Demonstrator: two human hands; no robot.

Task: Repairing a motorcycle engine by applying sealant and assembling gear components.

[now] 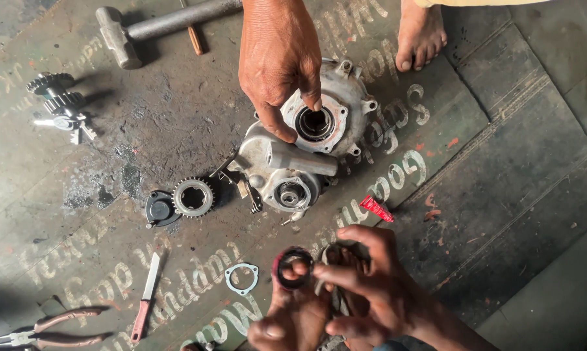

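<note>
While both wrists are running off the bottom edge, the left hand and right hand are pinching a dark seal ring together | another person's hand is reaching down, fingers touching the casing | everything is lying on a grimy lettered floor mat.

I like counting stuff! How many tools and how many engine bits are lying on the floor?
Tools: 3 (hammer, pliers, knife)
Gear pieces: 2 (toothed gear, gear shaft)
Engine casing: 1
Gasket: 1
Round black cover: 1
Total: 8
</note>
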